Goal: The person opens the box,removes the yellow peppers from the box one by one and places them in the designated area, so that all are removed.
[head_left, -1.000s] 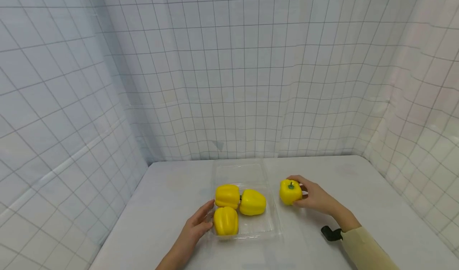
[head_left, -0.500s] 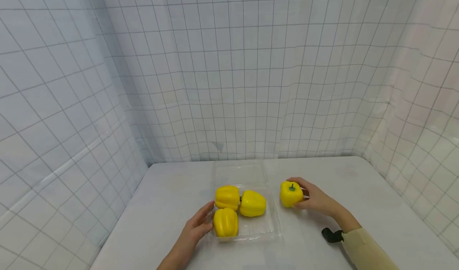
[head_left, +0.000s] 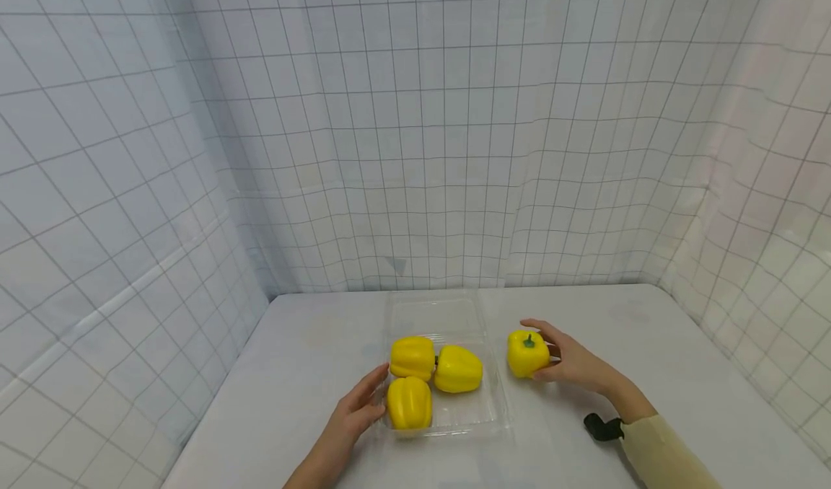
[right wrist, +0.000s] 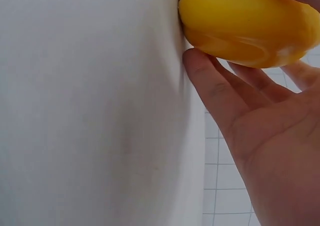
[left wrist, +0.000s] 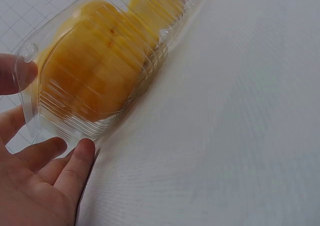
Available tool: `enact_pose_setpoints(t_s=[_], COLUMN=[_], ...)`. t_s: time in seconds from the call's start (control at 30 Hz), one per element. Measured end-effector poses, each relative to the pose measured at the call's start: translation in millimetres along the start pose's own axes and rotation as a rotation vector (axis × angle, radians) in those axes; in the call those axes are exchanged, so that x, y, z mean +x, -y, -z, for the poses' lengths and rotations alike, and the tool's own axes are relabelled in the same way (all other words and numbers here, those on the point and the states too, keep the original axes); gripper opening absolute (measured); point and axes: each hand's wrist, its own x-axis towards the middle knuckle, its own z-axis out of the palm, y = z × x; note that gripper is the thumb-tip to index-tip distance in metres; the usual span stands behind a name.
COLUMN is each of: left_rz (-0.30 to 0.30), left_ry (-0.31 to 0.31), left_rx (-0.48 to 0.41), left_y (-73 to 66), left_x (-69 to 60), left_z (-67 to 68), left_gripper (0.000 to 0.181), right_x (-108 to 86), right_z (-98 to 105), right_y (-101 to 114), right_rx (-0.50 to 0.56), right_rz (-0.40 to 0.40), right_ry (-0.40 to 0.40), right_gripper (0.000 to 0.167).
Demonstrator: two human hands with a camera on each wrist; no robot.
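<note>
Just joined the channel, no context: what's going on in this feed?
A person's right hand is around a glossy yellow bell pepper, which stands stem up on the white table, right of a clear plastic box. Whether the fingers grip it or just touch it isn't clear. Three similar peppers lie in the box, whose transparent lid is open at the far side. The left hand has its fingers against the box's left side.

There are four yellow peppers [head_left: 527,355], one clear container [head_left: 464,411], one table [head_left: 305,359], two hands [head_left: 574,363]
</note>
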Motion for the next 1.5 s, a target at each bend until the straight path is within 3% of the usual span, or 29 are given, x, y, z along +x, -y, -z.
enact_pose_setpoints(t_s=[0.27, 0.8, 1.1, 1.5], left_rz=[-0.011, -0.015, 0.008, 0.014], left_ry=[-0.01, 0.002, -0.005, -0.01], left_rx=[0.006, -0.005, 0.01, 0.013], left_y=[-0.6, 0.1, -1.7, -4.2], left_x=[0.0, 0.0, -0.4, -1.6], left_z=[-0.3, 0.2, 0.1, -1.3], left_gripper=[0.065, 0.065, 0.065, 0.064], right_x=[-3.4, -8.1, -10.6, -9.9], right_z=[6.5, 19.1, 15.7, 5.9], right_y=[6.2, 29.4, 43.5, 60.7], right_rx=[-0.052, -0.144, -0.191, -0.221], right_rz=[-0.002, 0.088, 0.115, 0.214], right_ry=[-0.022, -0.033, -0.069, -0.108], right_gripper=[0.096, 0.092, 0.086, 0.078])
